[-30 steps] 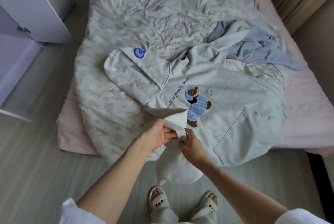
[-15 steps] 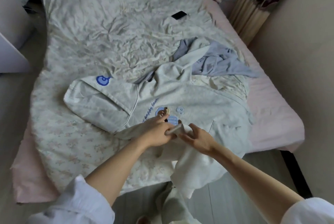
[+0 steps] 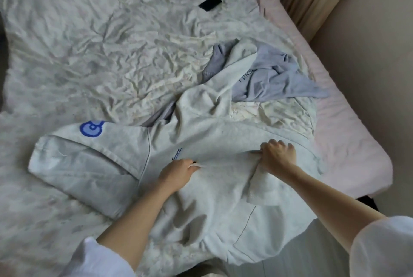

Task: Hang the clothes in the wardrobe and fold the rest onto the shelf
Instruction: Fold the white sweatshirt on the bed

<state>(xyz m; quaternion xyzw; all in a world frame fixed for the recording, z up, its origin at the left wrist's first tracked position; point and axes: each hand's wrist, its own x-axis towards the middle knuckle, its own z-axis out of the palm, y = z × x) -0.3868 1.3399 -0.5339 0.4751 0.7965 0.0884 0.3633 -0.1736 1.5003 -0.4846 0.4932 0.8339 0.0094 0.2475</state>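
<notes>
One pale hooded top lies spread across the near side of the bed, its hood, with a blue patch, off to the left and its lower edge hanging over the bed's edge. The left hand pinches a fold of it at the chest; further right, the right hand grips a bunched fold in curled fingers. It looks soft, thick and limp, so seams or hems seem the best holds. Beyond lies one crumpled bluish garment, and one dark phone.
</notes>
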